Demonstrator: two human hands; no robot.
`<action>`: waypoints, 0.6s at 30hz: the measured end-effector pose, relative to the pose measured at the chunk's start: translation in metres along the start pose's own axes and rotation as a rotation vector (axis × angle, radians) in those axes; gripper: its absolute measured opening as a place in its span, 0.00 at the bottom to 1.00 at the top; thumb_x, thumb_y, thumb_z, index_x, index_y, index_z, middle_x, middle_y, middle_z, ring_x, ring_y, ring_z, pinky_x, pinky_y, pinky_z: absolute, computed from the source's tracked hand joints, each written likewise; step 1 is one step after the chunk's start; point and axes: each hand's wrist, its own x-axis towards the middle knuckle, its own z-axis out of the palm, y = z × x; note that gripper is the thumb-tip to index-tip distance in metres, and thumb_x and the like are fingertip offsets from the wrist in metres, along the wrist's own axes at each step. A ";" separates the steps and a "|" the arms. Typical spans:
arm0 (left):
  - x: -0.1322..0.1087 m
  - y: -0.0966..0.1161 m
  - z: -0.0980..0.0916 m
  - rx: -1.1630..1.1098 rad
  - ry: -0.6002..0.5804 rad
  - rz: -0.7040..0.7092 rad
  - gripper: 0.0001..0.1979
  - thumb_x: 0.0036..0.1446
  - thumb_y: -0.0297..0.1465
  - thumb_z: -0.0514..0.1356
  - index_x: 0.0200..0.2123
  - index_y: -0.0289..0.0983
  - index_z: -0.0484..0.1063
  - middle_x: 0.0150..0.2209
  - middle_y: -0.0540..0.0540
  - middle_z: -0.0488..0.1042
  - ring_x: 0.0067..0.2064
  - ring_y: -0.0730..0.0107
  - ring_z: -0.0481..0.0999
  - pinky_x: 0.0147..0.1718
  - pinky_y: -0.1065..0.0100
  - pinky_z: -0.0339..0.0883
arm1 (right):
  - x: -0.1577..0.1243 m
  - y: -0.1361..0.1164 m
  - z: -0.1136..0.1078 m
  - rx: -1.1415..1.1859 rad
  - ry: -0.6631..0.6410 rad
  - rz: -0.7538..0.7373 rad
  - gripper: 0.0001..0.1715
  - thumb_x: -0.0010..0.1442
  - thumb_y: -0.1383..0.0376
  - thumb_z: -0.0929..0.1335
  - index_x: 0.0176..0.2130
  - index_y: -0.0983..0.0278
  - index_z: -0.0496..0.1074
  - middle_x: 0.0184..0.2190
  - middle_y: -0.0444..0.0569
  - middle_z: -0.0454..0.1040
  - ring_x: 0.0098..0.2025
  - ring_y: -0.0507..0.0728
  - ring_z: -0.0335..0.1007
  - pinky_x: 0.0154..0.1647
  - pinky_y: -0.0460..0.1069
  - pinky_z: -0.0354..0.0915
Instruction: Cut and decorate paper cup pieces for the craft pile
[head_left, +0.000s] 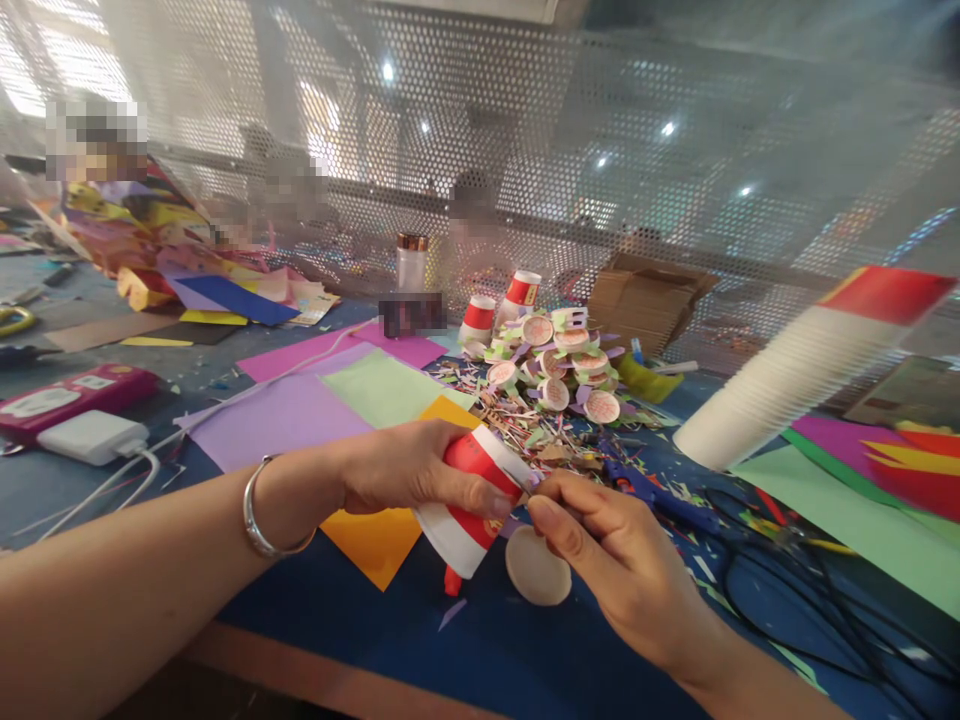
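My left hand (427, 468) is wrapped round a red and white paper cup (466, 548), which lies tilted over the table. At the cup's end, the fingertips of my right hand (619, 560) are pinched together on a small, thin, greyish thing, mostly hidden by the fingers. Just below the pinch, a pale round disc (538, 570) lies on the blue tabletop. A bit of red (452, 580) sticks out from under the cup's lower side. Under my left wrist and the cup is a sheet of orange paper (369, 545).
A tall leaning stack of paper cups (795, 370) stands at right, near a blue glue gun (664, 497) and black cable (810, 605). Behind my hands are paper scraps and a heap of cup pieces (555, 392). Purple paper (262, 425) and a white charger (94, 437) lie left.
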 end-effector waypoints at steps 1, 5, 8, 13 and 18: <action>0.000 0.000 0.000 0.014 -0.003 -0.017 0.17 0.48 0.37 0.73 0.38 0.34 0.77 0.30 0.50 0.78 0.29 0.73 0.75 0.29 0.73 0.70 | 0.000 0.000 0.000 0.009 -0.008 0.016 0.22 0.71 0.52 0.63 0.29 0.62 0.66 0.24 0.39 0.58 0.25 0.50 0.53 0.25 0.46 0.53; 0.000 0.001 0.003 0.067 -0.008 -0.052 0.17 0.47 0.37 0.73 0.35 0.34 0.76 0.29 0.50 0.77 0.28 0.73 0.74 0.28 0.73 0.69 | -0.001 0.000 0.001 0.026 -0.026 0.032 0.23 0.72 0.51 0.62 0.29 0.61 0.64 0.24 0.40 0.57 0.25 0.51 0.52 0.25 0.46 0.53; 0.000 0.002 0.004 0.111 0.031 -0.028 0.18 0.47 0.37 0.73 0.38 0.34 0.76 0.29 0.51 0.76 0.28 0.74 0.73 0.28 0.73 0.68 | -0.002 0.001 0.001 0.006 -0.019 0.014 0.22 0.72 0.53 0.63 0.29 0.61 0.65 0.25 0.40 0.58 0.26 0.51 0.53 0.26 0.46 0.54; -0.002 0.002 0.006 0.188 0.074 0.015 0.20 0.47 0.38 0.72 0.40 0.35 0.74 0.31 0.51 0.75 0.29 0.74 0.73 0.29 0.73 0.68 | -0.003 0.002 0.001 -0.011 0.001 0.002 0.21 0.72 0.53 0.63 0.30 0.61 0.67 0.24 0.40 0.59 0.26 0.50 0.54 0.26 0.46 0.54; -0.002 0.001 0.010 0.316 0.140 0.027 0.19 0.46 0.37 0.70 0.40 0.36 0.73 0.31 0.51 0.76 0.29 0.71 0.73 0.27 0.72 0.67 | -0.003 0.003 0.003 -0.030 0.005 0.019 0.22 0.72 0.52 0.63 0.29 0.61 0.66 0.24 0.39 0.60 0.25 0.50 0.54 0.25 0.47 0.53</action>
